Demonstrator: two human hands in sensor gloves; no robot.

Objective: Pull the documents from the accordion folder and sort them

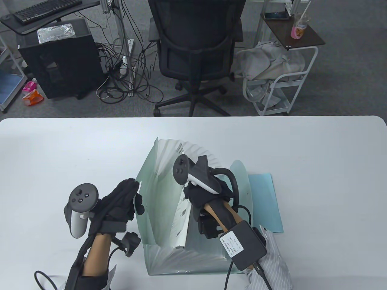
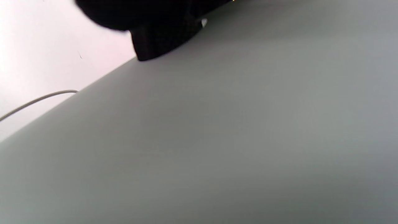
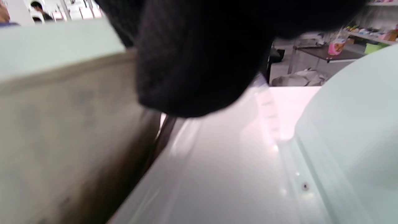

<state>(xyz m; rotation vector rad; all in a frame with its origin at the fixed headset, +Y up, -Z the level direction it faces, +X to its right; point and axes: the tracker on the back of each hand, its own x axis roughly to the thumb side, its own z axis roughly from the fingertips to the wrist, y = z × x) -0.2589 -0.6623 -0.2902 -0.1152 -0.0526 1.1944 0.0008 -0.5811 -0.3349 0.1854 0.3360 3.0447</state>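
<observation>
A pale green translucent accordion folder (image 1: 157, 187) stands open and fanned out on the white table (image 1: 60, 145). My left hand (image 1: 136, 194) grips the edge of the folder's left wall; in the left wrist view a gloved fingertip (image 2: 155, 40) lies on that grey-green wall (image 2: 233, 130). My right hand (image 1: 190, 194) reaches into the pockets and holds the top edge of a printed white document (image 1: 180, 216) that stands tilted in the folder. Its fingers are mostly hidden. In the right wrist view a gloved finger (image 3: 192, 68) hangs over the pockets (image 3: 217, 161).
A light blue sheet (image 1: 267, 199) lies flat on the table, right of the folder and partly under it. Another paper edge (image 1: 180, 148) sticks up from the far pockets. An office chair (image 1: 196, 54) and a cart (image 1: 281, 75) stand beyond the table's far edge.
</observation>
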